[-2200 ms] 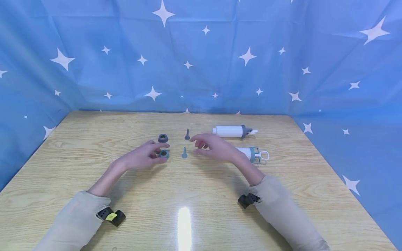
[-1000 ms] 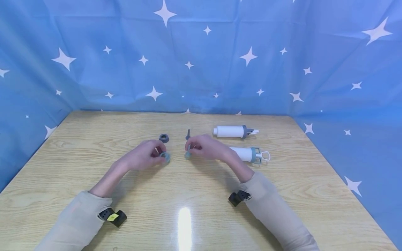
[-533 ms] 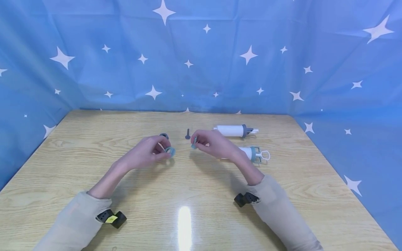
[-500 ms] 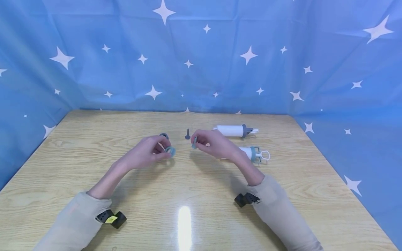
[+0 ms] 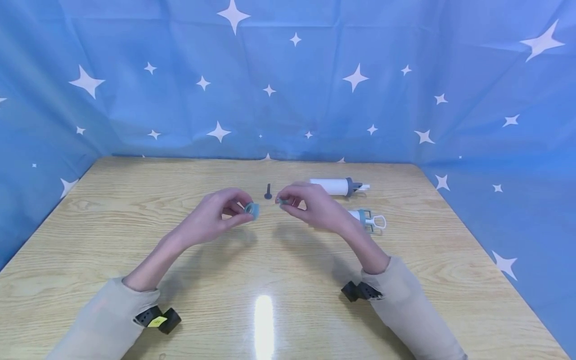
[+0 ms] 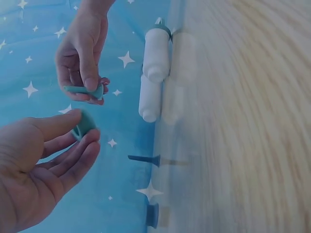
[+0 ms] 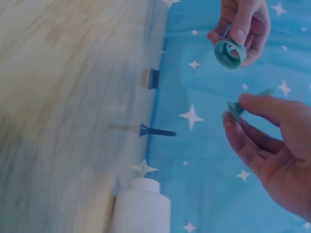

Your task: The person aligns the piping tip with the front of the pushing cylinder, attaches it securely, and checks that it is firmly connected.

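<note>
Above the table, my left hand [image 5: 219, 214] pinches a teal threaded ring [image 5: 255, 211] between thumb and fingers. Its round opening faces the camera in the right wrist view. My right hand [image 5: 317, 207] holds a small teal stemmed piece [image 7: 236, 110] with a flared round end, gripped between thumb and fingertips. A short gap separates the two teal parts. Behind the hands, a dark stemmed piece [image 5: 268, 194] stands on the table. A dark ring [image 6: 153, 215] sits near it, hidden behind my left hand in the head view.
At the right lie two white cylinders: one has a dark grey end [image 5: 349, 187], the other a teal frame [image 5: 362, 218] and a white loop handle [image 5: 380, 222]. My right hand partly covers both. A blue star-patterned cloth [image 5: 288, 100] hangs behind the wooden table [image 5: 216, 310].
Both hands reached down, took hold of the teal ring and teal stemmed piece, and raised them off the table. The ring has moved right; the stemmed piece has tipped toward level.
</note>
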The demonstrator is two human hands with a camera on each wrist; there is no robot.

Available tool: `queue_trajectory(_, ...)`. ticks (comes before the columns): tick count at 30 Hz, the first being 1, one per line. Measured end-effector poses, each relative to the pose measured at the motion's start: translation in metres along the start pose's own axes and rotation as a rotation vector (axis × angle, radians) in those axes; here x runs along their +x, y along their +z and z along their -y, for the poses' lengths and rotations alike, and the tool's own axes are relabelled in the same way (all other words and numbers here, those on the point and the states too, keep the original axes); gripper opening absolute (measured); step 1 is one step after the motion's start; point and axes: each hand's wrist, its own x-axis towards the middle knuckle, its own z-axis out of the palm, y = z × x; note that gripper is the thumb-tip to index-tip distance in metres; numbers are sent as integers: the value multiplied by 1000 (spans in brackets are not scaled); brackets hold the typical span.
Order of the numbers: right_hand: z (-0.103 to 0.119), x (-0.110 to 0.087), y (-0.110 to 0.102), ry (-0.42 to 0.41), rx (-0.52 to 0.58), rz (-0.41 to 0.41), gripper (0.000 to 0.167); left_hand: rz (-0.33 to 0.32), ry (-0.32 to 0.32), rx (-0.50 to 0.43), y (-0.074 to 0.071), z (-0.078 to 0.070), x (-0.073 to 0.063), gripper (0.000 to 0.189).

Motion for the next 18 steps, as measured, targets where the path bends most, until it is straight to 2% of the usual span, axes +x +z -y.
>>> queue_trajectory(9, 14, -9, -8, -43, 12, -76, 17, -70, 49, -52, 6, -15, -1, 26)
queue_trajectory(18, 19, -11, -10, -152, -52, -120, 16, -119, 110, -138, 12, -24, -2, 28)
